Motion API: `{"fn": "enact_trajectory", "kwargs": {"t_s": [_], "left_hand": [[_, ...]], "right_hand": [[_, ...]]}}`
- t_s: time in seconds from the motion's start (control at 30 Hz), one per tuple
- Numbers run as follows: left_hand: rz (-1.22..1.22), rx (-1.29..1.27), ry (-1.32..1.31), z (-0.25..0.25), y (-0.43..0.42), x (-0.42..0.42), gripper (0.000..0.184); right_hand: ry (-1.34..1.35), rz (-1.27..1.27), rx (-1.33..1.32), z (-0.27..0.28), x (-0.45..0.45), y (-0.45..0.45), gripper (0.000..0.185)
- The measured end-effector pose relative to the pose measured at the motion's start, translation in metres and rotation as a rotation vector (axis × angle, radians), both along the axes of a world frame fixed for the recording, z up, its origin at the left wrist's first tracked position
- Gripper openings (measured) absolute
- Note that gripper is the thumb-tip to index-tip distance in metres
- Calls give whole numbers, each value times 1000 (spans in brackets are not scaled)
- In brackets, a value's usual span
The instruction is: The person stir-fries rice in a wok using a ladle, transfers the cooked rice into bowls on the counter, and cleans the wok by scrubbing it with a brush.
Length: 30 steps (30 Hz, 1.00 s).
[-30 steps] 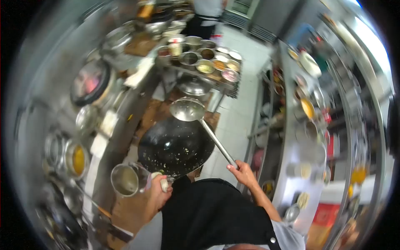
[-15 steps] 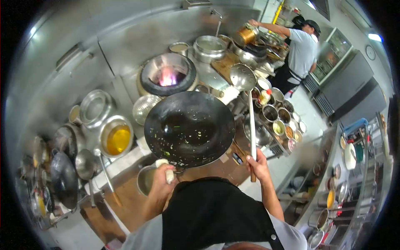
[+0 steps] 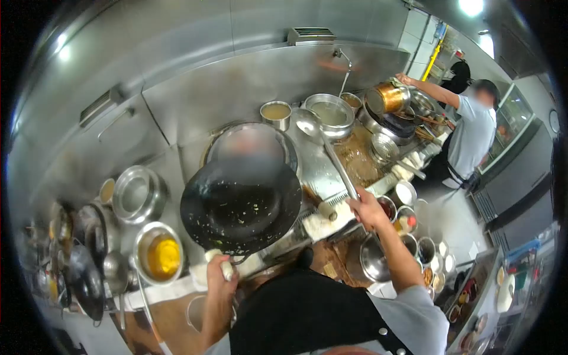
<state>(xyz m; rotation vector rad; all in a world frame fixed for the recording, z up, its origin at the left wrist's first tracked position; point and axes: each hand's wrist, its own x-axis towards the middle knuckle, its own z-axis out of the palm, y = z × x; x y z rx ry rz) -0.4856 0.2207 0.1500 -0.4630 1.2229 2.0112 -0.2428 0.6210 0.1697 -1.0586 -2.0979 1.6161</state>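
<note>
My left hand point(image 3: 220, 275) is closed round the wok's handle, with a folded white cloth point(image 3: 227, 270) in the grip. The dark wok point(image 3: 239, 207) is tilted at the front of the round burner point(image 3: 291, 152), hiding much of it. Small pale and green food bits cling to its inside. In my right hand point(image 3: 370, 211) is the handle of a long metal ladle point(image 3: 339, 165). Its bowl reaches forward to the left rim of a wide pot of liquid point(image 3: 329, 112); whether they touch I cannot tell.
A bowl of yellow oil point(image 3: 161, 254) stands at left, near stacked metal basins point(image 3: 137, 195). Behind the burner is a pot of cloudy liquid point(image 3: 276, 113). At right, a co-worker point(image 3: 473, 130) tilts a metal pot point(image 3: 387, 97). Several seasoning containers point(image 3: 426, 248) line the right side.
The wok has moved forward and left onto the burner's front, covering the flame area. My right hand has reached forward, swinging the ladle's bowl left toward the wide pot. The view has shifted.
</note>
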Motion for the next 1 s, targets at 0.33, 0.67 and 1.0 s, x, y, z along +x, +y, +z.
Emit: {"fn": "enact_trajectory", "kwargs": {"t_s": [0.33,0.67,1.0], "left_hand": [[282,-186,111,-83,160,-63,12],[260,-166,323,-110,206,-97,29],[196,-347,266,-93,206,-104,41]], "right_hand": [[-209,227,641,-159,-358,289,46],[578,26,-1360,-132,-344,243,21],[521,90,-1236,-82,-167,154,8]]}}
